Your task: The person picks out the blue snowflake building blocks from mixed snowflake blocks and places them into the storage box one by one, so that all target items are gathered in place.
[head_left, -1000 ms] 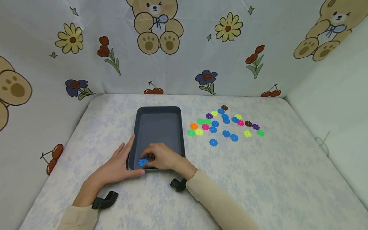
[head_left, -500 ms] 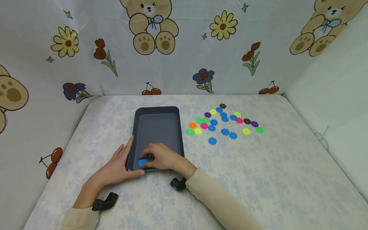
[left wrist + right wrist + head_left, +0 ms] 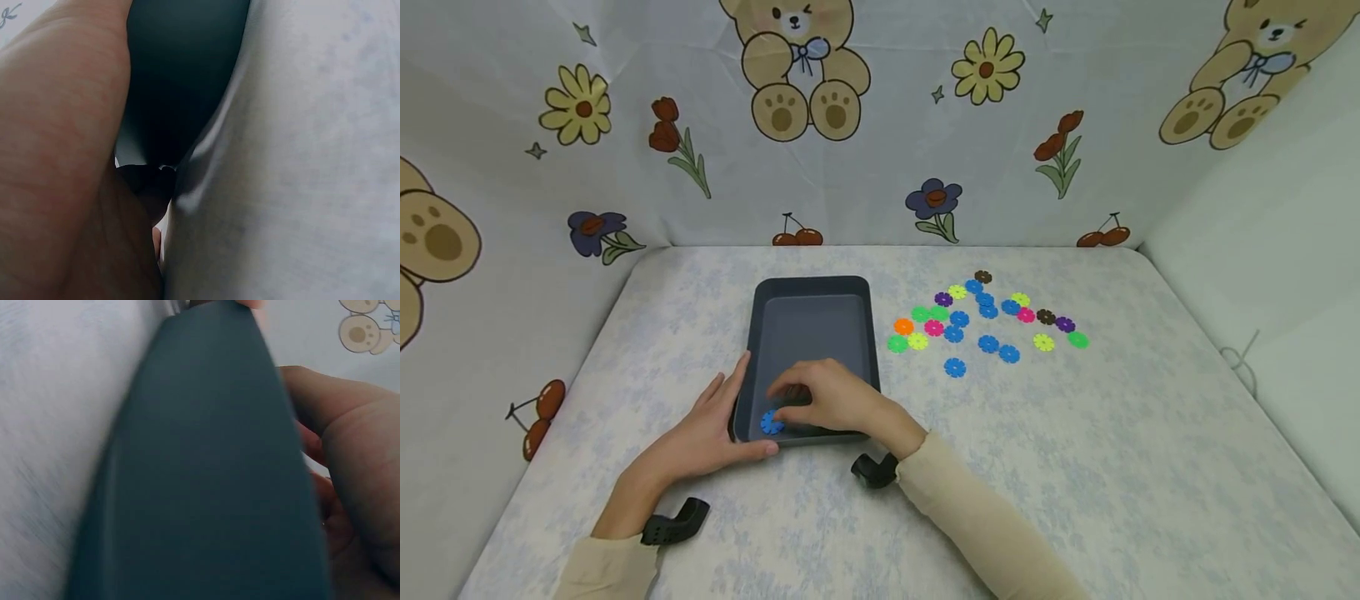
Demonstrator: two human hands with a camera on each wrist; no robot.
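Note:
In the head view, a dark grey rectangular tray (image 3: 812,329) lies on the table. A blue notched plastic disc (image 3: 771,422) rests inside its near left corner. My left hand (image 3: 707,433) lies against that corner from outside, fingers along the left side and thumb along the front wall. My right hand (image 3: 842,396) hovers over the tray's near end, thumb and fingers parted, with the thumb tip just over the disc's right edge. Both wrist views show mostly the tray's wall (image 3: 206,450) and part of a hand; the right fingertips are hidden there.
Right of the tray lie several loose notched discs in blue (image 3: 955,367), green (image 3: 897,343), orange (image 3: 904,327), yellow, pink, purple and brown, some overlapping. A printed cloth wall (image 3: 880,192) stands behind the table. A white cord (image 3: 1243,362) hangs at the right side.
My right hand has let go of the blue disc and moved slightly up and right from it. The disc stays in the tray corner. My left hand has stayed in place.

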